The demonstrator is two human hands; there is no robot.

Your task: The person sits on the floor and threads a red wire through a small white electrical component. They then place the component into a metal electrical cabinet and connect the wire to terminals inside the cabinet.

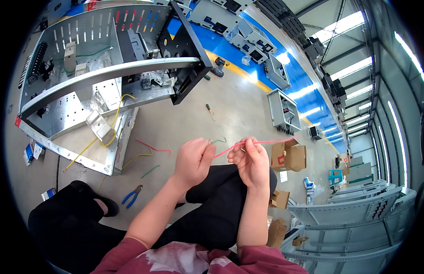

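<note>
1. Red wire [272, 141] is stretched between and beyond two bare hands at the centre of the frame, rising gently to the right and clear of the floor.
2. At upper left, a metal enclosure [107, 72] is seen with a yellow wire [86, 150] draped over its lower edge; below it, at lower left of centre, blue-handled pliers [132, 196] are left lying on the floor.
3. By the left hand [193, 160], curled into a fist, the wire appears to be gripped near the thumb. That end is probably best anchored firmly, without a sharp bend being put in.
4. Between the hands, a short span is held nearly straight. Even, light tension would likely serve best here, so that curves are smoothed out and the insulation is not nicked.
5. By the right hand [250, 162], the wire is pinched between thumb and forefinger, the other fingers being loosely curled. A pinch slid slowly outward should work better than a hard pull.
6. At right of centre, the free end is seen against a cardboard box [289, 155]; whether the box is touched cannot be told.
7. Hidden or unclear: the left end is covered by the fist, the exact pinch point is partly masked by the right fingers, and whether either tip is stripped cannot be made out.
</note>
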